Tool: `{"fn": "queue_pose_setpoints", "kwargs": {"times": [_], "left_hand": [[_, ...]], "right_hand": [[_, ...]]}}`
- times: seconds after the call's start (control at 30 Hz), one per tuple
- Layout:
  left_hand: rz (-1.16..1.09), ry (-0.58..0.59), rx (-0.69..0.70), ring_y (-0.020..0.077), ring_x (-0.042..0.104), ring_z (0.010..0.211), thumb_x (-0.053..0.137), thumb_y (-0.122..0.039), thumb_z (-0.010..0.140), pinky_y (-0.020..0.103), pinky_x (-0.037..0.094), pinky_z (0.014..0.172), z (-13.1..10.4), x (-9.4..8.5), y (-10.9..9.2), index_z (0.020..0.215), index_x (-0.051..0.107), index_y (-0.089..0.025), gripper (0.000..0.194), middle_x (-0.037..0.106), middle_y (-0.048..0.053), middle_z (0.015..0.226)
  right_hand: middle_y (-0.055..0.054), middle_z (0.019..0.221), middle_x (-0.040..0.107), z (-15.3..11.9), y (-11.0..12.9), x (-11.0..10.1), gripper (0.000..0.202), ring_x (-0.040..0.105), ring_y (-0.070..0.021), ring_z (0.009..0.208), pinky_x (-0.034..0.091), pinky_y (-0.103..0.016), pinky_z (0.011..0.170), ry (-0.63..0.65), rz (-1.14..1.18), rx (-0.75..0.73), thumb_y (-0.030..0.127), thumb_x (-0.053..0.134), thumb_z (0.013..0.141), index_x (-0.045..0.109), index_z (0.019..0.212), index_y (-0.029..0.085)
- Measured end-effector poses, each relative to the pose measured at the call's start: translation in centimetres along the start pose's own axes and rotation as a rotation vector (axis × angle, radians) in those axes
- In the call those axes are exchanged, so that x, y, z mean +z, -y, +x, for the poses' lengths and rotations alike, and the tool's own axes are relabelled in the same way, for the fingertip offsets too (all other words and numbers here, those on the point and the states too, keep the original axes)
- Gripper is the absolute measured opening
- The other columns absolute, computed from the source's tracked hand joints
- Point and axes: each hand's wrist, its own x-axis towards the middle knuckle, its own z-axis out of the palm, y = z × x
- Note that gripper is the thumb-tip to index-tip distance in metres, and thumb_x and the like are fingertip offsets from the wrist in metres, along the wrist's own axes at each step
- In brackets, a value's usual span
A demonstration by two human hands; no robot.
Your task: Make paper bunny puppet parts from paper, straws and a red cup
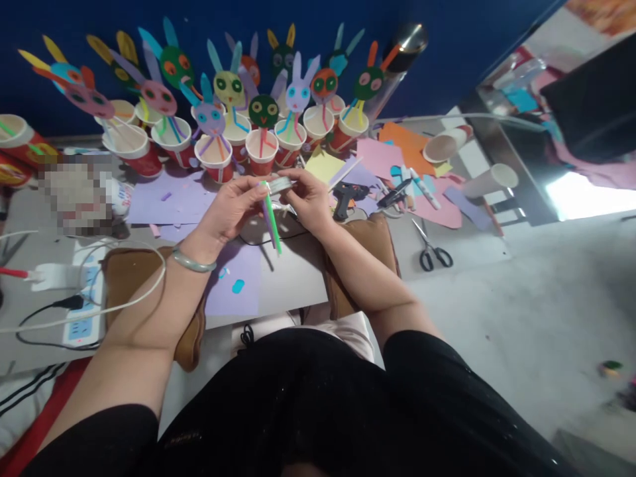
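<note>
Above the desk, my left hand pinches green and purple strips, best aligned; my right hand holds a pale roll.

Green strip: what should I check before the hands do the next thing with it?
1. Green strip held: ok, in the left hand.
2. Right hand gripping the pale roll firmly: cannot tell.
3. Scissors out of the way: ok, both hands are clear of them.
4. Glue gun put down: ok.
5. Glue gun cool: cannot tell.
6. Every cup upright: not ok, one lies on its side.
</note>
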Motion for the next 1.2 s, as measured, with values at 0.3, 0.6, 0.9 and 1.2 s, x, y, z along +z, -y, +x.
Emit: {"fn": "queue_pose_setpoints", "kwargs": {"times": [0.3, 0.6, 0.9, 1.2], "left_hand": [[-0.002, -0.053, 0.003, 0.0087, 0.065, 0.057, 0.088, -0.023, 0.079, 0.021, 0.055, 0.058, 0.2, -0.3, -0.7, 0.071, 0.059, -0.021, 0.031, 0.066, -0.006, 0.066], [-0.112, -0.033, -0.047, 0.0107, 0.071, 0.059, 0.09, -0.026, 0.078, 0.021, 0.058, 0.061, -0.1, -0.2, -1.3, 0.069, 0.055, -0.02, 0.037, 0.066, -0.006, 0.063], [-0.135, 0.069, -0.009, 0.0137, 0.077, 0.065, 0.093, -0.034, 0.077, 0.022, 0.059, 0.066, -0.4, -0.4, -1.2, 0.071, 0.05, -0.019, 0.045, 0.067, -0.006, 0.062], [-0.22, 0.158, 0.041, 0.0174, 0.081, 0.074, 0.095, -0.037, 0.074, 0.025, 0.063, 0.074, -0.2, -1.0, -0.7, 0.072, 0.05, -0.02, 0.048, 0.068, -0.006, 0.064]], "right_hand": [[-0.013, 0.13, 0.076, -3.2, 6.0, -6.4, 0.059, 0.073, -0.0313, 0.107, 0.059, -0.047, 0.095, 0.161, -0.51, -0.089, 0.033, 0.08, 0.082, 0.069, 0.14, 0.025], [-0.018, 0.089, 0.067, -12.1, 5.6, -22.9, 0.025, 0.058, -0.0301, 0.089, 0.037, -0.044, 0.08, 0.05, -1.315, 0.857, 0.037, 0.06, 0.093, 0.072, 0.084, 0.017], [0.001, 0.072, 0.04, -15.6, 1.8, -26.0, 0.015, 0.03, -0.0177, 0.067, 0.038, -0.04, 0.073, -0.079, -1.271, 0.977, 0.027, 0.067, 0.088, 0.064, 0.074, 0.022], [0.004, 0.056, 0.043, -15.9, 0.9, -27.9, 0.035, 0.04, -0.0192, 0.06, 0.037, -0.043, 0.073, -0.189, -1.008, 1.025, 0.018, 0.084, 0.072, 0.056, 0.053, 0.028]]}}
